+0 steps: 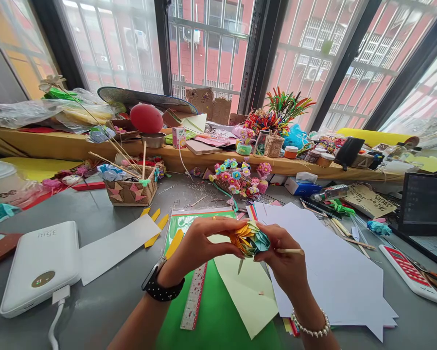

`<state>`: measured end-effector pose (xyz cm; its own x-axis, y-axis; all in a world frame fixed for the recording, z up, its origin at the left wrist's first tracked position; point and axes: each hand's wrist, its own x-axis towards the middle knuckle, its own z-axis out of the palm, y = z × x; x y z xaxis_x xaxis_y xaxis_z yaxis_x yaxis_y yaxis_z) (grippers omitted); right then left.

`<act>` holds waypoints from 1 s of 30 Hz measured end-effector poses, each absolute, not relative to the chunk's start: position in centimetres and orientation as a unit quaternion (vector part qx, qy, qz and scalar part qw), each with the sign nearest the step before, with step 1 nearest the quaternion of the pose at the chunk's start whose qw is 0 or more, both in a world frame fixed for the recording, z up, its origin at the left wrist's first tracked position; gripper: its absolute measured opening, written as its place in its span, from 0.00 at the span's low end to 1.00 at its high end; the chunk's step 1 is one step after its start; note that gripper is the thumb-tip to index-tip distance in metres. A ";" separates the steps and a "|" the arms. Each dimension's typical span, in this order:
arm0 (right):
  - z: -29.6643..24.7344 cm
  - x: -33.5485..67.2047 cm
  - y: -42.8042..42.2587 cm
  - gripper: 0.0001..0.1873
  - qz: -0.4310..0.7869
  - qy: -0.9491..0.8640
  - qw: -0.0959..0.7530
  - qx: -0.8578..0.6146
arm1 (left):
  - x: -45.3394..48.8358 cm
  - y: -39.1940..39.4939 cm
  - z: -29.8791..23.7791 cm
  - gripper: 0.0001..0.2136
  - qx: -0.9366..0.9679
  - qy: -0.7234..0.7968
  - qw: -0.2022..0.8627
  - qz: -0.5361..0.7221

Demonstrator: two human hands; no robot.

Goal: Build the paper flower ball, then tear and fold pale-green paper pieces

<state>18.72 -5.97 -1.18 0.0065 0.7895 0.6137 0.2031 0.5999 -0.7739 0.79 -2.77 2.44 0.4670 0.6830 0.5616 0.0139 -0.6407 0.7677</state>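
Note:
Both my hands hold a folded paper flower [250, 238] of orange, yellow and teal petals above the table. My left hand [200, 245], with a black watch at the wrist, pinches its left side. My right hand [286, 257], with a pearl bracelet, grips its right side and also holds a thin wooden stick [290, 251] between the fingers. Under the hands lie green paper [218, 311], a pale yellow sheet [249, 291] and a patterned ruler [194, 296].
A white power bank [39, 265] with a cable lies at the left. White sheets [335, 272] spread to the right, beside a red calculator [410, 272] and a laptop [426, 204]. A cardboard basket [131, 189], paper flowers [236, 177] and craft clutter stand behind.

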 end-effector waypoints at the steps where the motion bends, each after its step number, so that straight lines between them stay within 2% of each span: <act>1: -1.2 18.7 -6.0 0.15 0.241 -0.660 0.605 -0.373 | 0.8 -2.8 2.4 0.19 0.778 0.225 0.352 0.469; 8: -1.1 18.7 -6.1 0.15 0.236 -0.646 0.612 -0.390 | 1.2 -2.9 2.4 0.18 0.778 0.239 0.310 0.491; 12: -1.0 18.6 -6.1 0.15 0.239 -0.637 0.620 -0.391 | 1.5 -3.1 2.4 0.22 0.773 0.221 0.345 0.484; 15: -0.9 18.6 -6.2 0.18 0.264 -0.646 0.602 -0.389 | 1.5 -3.3 2.6 0.30 0.778 0.207 0.385 0.451; 23: -0.5 18.9 -6.6 0.30 0.288 -0.690 0.533 -0.396 | 0.6 -2.9 2.8 0.24 0.800 0.214 0.388 0.406; 30: -0.7 18.9 -6.2 0.15 0.282 -0.686 0.554 -0.379 | 0.3 -2.7 2.9 0.21 0.808 0.220 0.367 0.406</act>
<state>18.86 -6.21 -0.67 -0.0997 0.8316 0.5464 0.2074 0.5544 -0.8060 0.34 -2.74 2.89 0.5736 0.6534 0.4941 0.0577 -0.6338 0.7713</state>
